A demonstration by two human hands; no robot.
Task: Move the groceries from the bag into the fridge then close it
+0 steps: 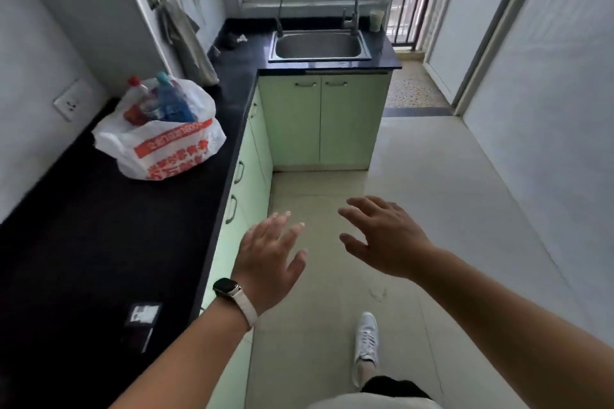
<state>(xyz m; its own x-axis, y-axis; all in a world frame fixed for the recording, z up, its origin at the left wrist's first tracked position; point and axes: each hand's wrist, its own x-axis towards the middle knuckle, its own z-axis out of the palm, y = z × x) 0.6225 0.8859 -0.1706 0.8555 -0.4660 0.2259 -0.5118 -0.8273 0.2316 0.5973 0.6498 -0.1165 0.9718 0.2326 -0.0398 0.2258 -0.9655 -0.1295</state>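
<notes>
A crinkled white plastic bag (159,143) with orange print sits on the glossy black counter (99,226), two capped bottles (172,100) poking from its mouth. Well apart from it, the left hand (265,256) and right hand (388,239) hover with fingers spread, holding nothing.

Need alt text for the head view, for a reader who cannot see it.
A person's empty left hand and right hand reach forward, open, above the pale floor. A white plastic grocery bag of bottles sits on the black countertop, left.
</notes>
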